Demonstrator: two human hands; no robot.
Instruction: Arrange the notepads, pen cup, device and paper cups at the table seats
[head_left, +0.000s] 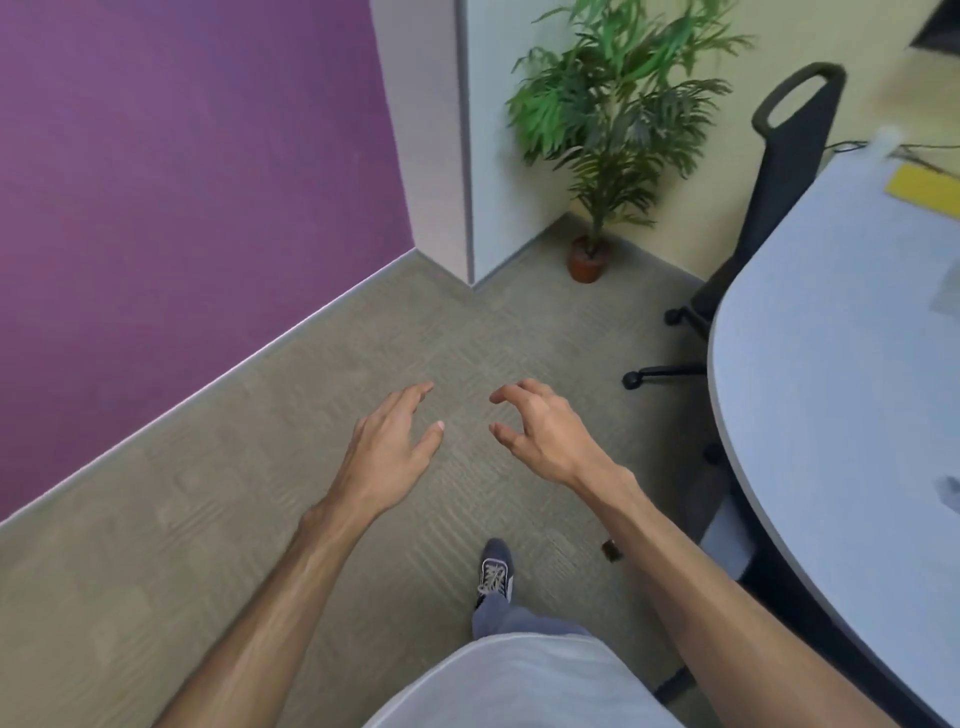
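Left hand (387, 447) and right hand (540, 434) loosely spread, holding nothing — chair (779, 171), potted plant (608, 119) beside the table (831, 364).

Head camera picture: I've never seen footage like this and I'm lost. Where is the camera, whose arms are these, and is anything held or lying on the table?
There is no machine here. The camera is worn on a person's head and looks forward and down, so you see that person's own arms. The left hand and right hand hang over the carpet, fingers loosely bent; neither holds anything. One shoe shows below. At the right is a pale rounded table with a flat yellow pad near its far edge; other things on it are too blurred to name. A black chair stands at the table, a potted plant in the corner.
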